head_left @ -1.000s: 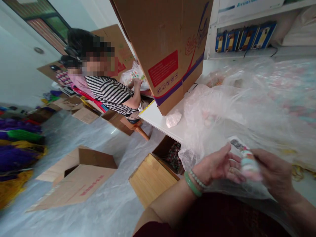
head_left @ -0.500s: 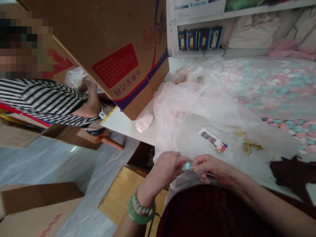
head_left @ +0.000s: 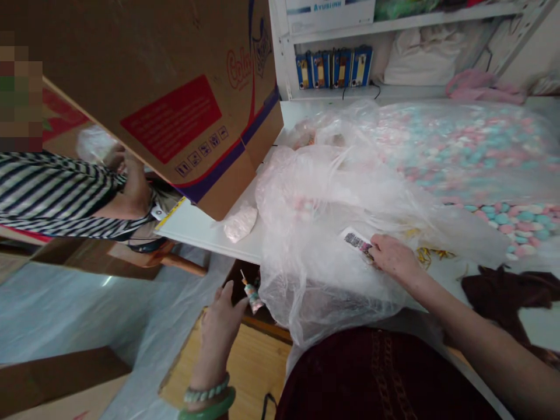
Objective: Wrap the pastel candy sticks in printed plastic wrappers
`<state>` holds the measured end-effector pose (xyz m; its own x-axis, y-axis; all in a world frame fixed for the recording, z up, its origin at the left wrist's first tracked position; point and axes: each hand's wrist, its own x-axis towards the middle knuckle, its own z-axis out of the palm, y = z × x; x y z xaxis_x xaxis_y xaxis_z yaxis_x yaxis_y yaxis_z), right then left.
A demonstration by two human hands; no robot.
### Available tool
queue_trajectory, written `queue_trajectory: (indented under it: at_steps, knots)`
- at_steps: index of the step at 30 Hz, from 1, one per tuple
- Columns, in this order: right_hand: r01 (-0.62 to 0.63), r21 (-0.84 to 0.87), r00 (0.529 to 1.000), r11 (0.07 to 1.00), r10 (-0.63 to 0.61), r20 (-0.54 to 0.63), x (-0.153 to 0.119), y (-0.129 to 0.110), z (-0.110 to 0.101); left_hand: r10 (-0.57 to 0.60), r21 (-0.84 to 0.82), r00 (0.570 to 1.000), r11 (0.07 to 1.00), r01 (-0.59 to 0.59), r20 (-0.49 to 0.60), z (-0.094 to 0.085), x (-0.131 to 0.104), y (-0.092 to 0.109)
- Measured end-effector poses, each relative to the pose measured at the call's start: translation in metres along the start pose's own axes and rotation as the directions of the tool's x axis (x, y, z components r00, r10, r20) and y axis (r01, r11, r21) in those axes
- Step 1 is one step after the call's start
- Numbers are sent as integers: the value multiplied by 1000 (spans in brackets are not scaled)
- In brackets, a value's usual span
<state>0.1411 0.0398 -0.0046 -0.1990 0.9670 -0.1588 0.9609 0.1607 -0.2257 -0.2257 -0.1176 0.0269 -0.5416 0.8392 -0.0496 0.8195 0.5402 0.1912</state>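
My left hand (head_left: 224,318), with green bracelets at the wrist, is at the lower left with its fingers apart. Just off its fingertips a small wrapped candy packet (head_left: 252,296) with a thin stick end hangs in the air over an open dark box (head_left: 236,280). On the clear plastic bags my right hand (head_left: 396,256) has its fingertips at the edge of a printed label strip (head_left: 359,243); the fingers are pinched on the strip's right end. Gold twist ties (head_left: 431,255) lie just right of that hand.
A big cardboard box (head_left: 175,87) stands at the table's left. Pink, blue and white candies (head_left: 520,224) fill a large bag at the right. A brown cloth (head_left: 503,291) lies front right. A person in a striped top (head_left: 56,186) holds a clear bag beyond the box.
My hands have come apart. The left moved left and let go of the candy packet; the right went up to the label strip. The view shifted slightly right.
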Motion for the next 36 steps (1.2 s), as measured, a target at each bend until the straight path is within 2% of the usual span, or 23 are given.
queue_trajectory:
  at_steps: [3,5,7,9,10,12,14,16,18,19,22,24,27,30,33,34,35,36]
  knots:
    - [18,-97,996,995,-26,-89,-12,-2,13,-39,-215,966,977,-17,-255,-5,-4,37]
    - [-5,-82,996,997,-3,-87,-14,-3,17,10,-347,918,924,-160,-397,-13,-11,69]
    - [-30,-16,998,999,29,-54,-10,-1,18,171,-466,906,811,-353,-388,-17,-20,104]
    - [-56,78,998,995,59,-27,-5,2,18,350,-627,898,645,-438,-267,-15,-28,138]
    - [-69,126,997,990,72,-22,-3,4,18,427,-709,885,565,-422,-186,-12,-31,153]
    - [-90,206,995,974,98,-32,0,6,18,528,-829,849,469,-305,-13,-3,-34,179]
    - [-97,261,992,960,115,-56,1,8,19,581,-886,794,447,-124,181,7,-33,198]
    - [-98,297,989,950,126,-78,1,9,20,613,-893,710,448,47,346,15,-30,211]
    - [-118,333,986,936,150,-72,1,11,20,638,-886,641,438,153,426,22,-25,221]
    - [-131,357,984,925,164,-63,2,12,21,643,-886,627,424,188,440,26,-22,224]
    - [-163,461,975,872,215,-62,5,18,21,603,-881,643,365,302,471,37,-13,232]
    - [-160,581,966,798,247,-72,8,23,22,527,-845,660,317,431,535,44,-7,236]
    - [-133,752,971,645,237,-32,12,29,23,422,-750,630,240,616,652,55,0,242]
    - [-136,825,979,548,200,29,14,32,24,420,-713,601,191,674,680,63,1,248]
    - [-156,860,981,486,174,80,14,31,24,469,-712,568,220,667,677,73,-1,257]
    - [-158,862,982,481,166,88,13,30,24,460,-724,581,241,647,672,76,-2,260]
    - [-158,861,983,484,159,91,13,30,23,432,-749,620,258,610,654,80,-3,263]
    - [-156,858,984,490,154,91,13,31,23,391,-783,679,269,561,622,84,-4,266]
